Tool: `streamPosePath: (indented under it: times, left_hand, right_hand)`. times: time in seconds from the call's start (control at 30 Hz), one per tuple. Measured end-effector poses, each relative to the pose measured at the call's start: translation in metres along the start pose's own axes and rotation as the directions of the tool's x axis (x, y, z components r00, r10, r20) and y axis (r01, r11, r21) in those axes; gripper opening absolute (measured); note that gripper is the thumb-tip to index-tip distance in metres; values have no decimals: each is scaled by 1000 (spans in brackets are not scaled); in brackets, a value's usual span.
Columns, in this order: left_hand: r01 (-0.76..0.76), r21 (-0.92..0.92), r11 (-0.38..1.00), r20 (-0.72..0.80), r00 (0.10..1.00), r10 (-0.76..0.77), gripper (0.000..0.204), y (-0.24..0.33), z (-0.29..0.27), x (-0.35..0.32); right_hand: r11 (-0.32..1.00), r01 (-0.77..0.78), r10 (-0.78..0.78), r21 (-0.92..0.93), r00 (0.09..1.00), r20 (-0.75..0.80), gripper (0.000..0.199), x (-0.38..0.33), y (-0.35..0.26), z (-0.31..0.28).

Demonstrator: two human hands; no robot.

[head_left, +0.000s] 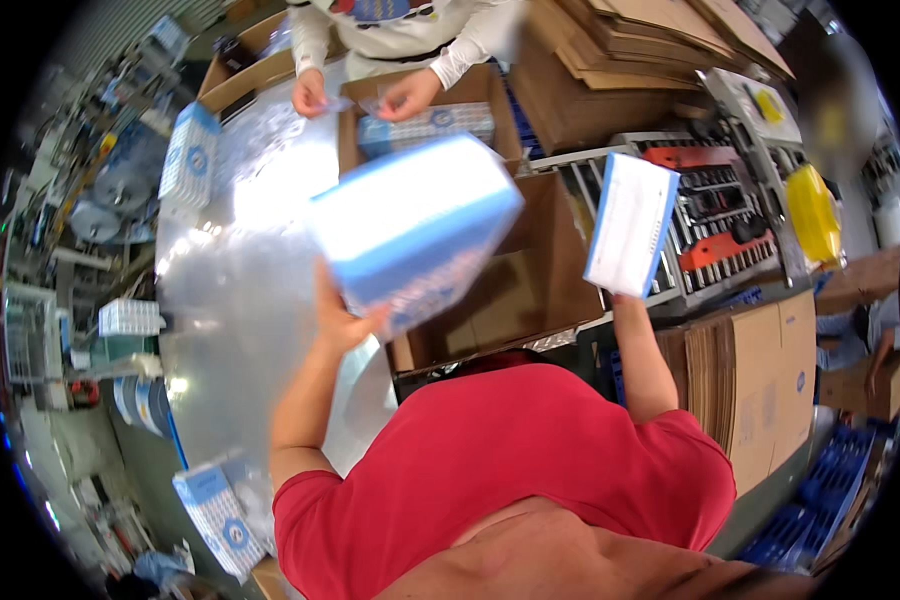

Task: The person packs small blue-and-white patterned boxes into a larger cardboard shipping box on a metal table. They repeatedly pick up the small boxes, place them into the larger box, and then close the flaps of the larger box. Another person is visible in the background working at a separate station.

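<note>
My left hand point(342, 322) is closed on the lower left edge of a large blue-and-white box point(420, 225), which is smeared by motion. That box is held tilted over the metal table and the left part of an open brown cardboard carton point(560, 245). My right hand point(626, 303), mostly hidden, grips the lower end of a slimmer blue-and-white box point(630, 225), raised to the right of the carton. The visible inside of the carton shows bare brown cardboard; the large box covers its left part.
Across the table point(230, 290), a co-worker's hands point(410, 95) handle small clear plastic pieces above another carton point(500, 110) with a blue-and-white box inside. A roller conveyor point(660, 270) with orange-marked parts lies right. Flattened cardboard point(610, 70) is stacked behind; more point(760, 380) stands right.
</note>
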State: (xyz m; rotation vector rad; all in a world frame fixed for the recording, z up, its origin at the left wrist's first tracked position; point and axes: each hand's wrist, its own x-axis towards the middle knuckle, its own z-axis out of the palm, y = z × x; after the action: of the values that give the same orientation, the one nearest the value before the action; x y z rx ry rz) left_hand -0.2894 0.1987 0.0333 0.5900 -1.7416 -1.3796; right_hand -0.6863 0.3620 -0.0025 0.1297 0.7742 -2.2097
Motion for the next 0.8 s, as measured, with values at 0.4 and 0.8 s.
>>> streamPosePath:
  times: [0.4, 0.8]
  left_hand:
    - [-10, 806, 592, 575, 252, -778, 64, -262, 114, -84]
    - [343, 384, 857, 149, 893, -424, 42, -110, 26, -85]
  right_hand:
    - [-145, 954, 520, -264, 300, 800, 74, -82, 26, 118]
    - [-419, 905, 852, -67, 367, -372, 96, 56, 273, -119]
